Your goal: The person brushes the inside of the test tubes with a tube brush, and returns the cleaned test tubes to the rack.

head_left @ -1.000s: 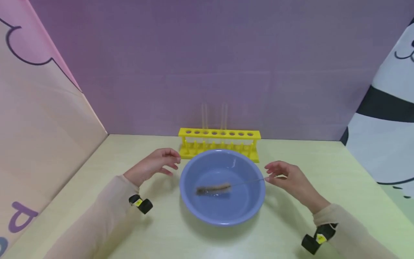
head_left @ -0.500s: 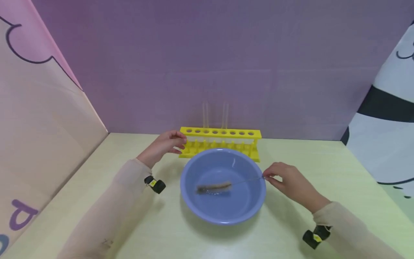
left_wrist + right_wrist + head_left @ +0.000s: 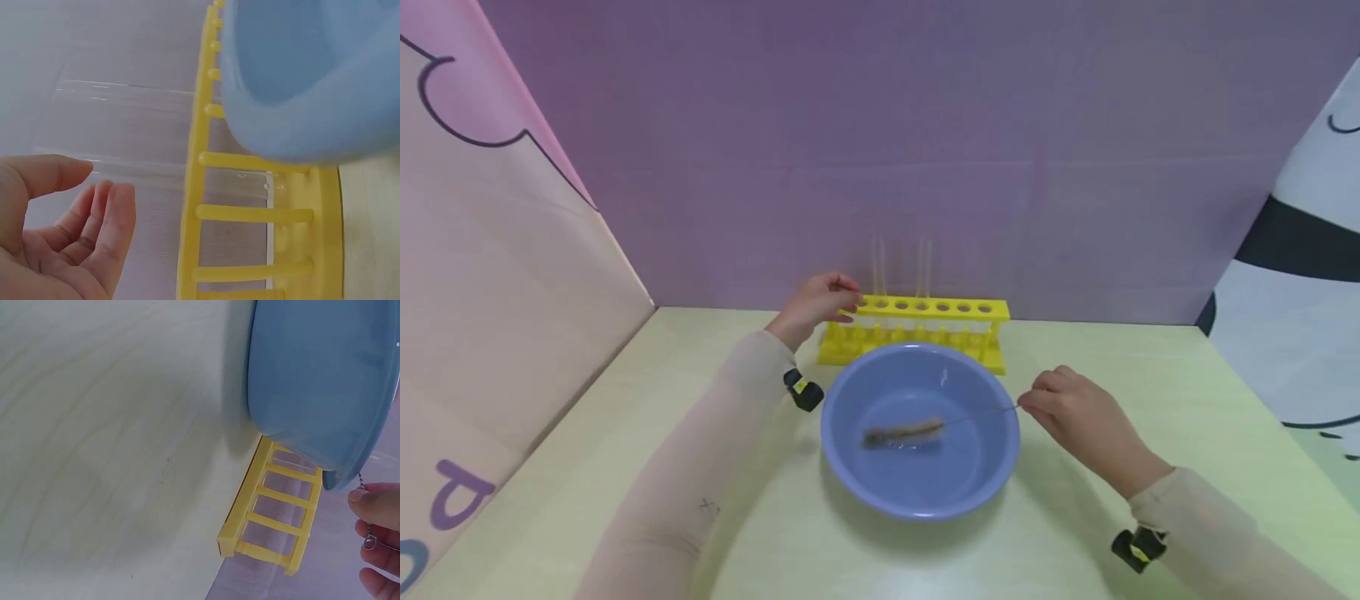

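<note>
Head view: a tan bristle brush (image 3: pixel 904 433) with a thin twisted-wire handle lies bristles-first inside a round blue plastic basin (image 3: pixel 925 492), the right hand (image 3: pixel 1081 417) pinching the wire near the rim; behind, a yellow plastic rack (image 3: pixel 958 309) holds two upright clear tubes (image 3: pixel 924 271), the left hand (image 3: pixel 818 302) beside one, thumb and fingers parted, contact unclear; pale wood-grain table (image 3: pixel 730 542) beneath

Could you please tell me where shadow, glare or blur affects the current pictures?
In the head view, the test tubes fade into the backdrop, the brush looks soft, and a small glint marks the basin; in the left wrist view, the basin's rim blurs; in the right wrist view, soft shadow dims the table.
</note>
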Tool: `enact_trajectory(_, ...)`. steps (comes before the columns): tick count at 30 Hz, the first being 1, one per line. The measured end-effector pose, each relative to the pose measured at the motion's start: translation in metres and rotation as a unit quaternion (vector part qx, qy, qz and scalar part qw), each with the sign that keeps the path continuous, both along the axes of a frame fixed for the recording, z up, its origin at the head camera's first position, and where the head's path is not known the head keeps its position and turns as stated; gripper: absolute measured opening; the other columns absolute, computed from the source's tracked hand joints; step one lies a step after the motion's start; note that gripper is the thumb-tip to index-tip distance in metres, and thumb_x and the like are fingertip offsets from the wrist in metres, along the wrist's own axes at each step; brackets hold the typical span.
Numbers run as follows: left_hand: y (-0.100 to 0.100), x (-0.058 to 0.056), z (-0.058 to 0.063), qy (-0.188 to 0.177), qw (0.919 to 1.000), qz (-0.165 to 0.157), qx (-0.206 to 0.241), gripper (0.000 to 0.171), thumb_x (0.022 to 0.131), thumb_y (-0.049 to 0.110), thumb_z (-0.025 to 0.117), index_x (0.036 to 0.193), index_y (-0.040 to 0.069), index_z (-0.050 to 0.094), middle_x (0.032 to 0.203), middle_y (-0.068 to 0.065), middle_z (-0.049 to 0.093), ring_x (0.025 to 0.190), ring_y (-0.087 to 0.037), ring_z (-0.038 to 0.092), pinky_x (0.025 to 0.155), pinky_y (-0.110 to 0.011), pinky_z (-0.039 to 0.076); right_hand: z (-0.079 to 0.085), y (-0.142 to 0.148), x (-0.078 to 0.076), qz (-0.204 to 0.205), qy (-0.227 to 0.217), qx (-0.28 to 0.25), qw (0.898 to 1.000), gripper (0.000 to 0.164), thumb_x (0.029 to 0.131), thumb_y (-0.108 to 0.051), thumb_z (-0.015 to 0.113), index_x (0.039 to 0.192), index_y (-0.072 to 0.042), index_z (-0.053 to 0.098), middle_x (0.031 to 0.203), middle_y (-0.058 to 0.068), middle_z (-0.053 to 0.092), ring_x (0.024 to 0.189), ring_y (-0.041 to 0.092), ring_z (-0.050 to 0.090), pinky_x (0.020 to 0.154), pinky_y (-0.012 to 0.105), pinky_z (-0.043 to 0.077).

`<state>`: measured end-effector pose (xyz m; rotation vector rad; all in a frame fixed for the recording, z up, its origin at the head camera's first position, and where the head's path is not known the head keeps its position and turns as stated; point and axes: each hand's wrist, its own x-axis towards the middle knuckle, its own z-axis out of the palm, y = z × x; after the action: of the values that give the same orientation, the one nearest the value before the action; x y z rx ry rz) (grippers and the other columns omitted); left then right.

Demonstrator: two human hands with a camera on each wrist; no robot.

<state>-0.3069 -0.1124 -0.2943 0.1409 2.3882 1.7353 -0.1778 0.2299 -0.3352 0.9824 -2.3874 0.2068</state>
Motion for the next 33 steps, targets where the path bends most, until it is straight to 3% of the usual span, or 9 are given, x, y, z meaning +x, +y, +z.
enact_trajectory(9,0.016,-0.015,0.003,0.007,0.999,0.003,-0.043,0.034,0.092,0.008,0.057,0.122,-0.003,0.049,0.122,-0.018,0.053,0.111,-0.033,0.055,0.095,-0.044,0.045,0.002,0.001,0.002,0.019,0.035,0.033,0.999,0.023,0.061,0.005,0.082,0.078,-0.006,0.073,0.072,-0.001,0.057,0.068,0.015,0.051,0.057,0.026,0.049)
enact_trajectory(16,0.017,-0.024,0.003,0.002,0.9978,0.002,-0.066,0.043,0.09,0.007,0.059,0.13,-0.001,0.044,0.134,-0.017,0.046,0.117,-0.03,0.051,0.095,-0.042,0.046,0.002,0.0,0.004,0.014,0.019,0.049,0.999,0.026,0.061,0.01,0.079,0.081,-0.005,0.073,0.075,0.002,0.059,0.071,0.016,0.053,0.06,0.026,0.051)
enact_trajectory(27,0.028,-0.031,0.003,0.022,0.9973,0.003,-0.07,0.041,0.086,0.003,0.062,0.125,0.0,0.05,0.123,-0.014,0.054,0.108,-0.028,0.054,0.089,-0.042,0.048,0.002,0.002,0.005,0.007,0.033,0.052,0.998,0.028,0.059,0.015,0.076,0.081,-0.001,0.069,0.077,0.006,0.061,0.072,0.019,0.054,0.061,0.029,0.052)
enact_trajectory(33,0.031,-0.033,-0.001,0.028,0.9969,0.0,-0.073,0.03,0.087,0.004,0.062,0.117,0.0,0.057,0.113,-0.013,0.058,0.102,-0.025,0.055,0.09,-0.042,0.048,0.001,0.003,0.007,0.007,0.035,0.047,0.998,0.027,0.058,0.016,0.075,0.08,0.001,0.067,0.078,0.008,0.062,0.072,0.021,0.055,0.061,0.029,0.052)
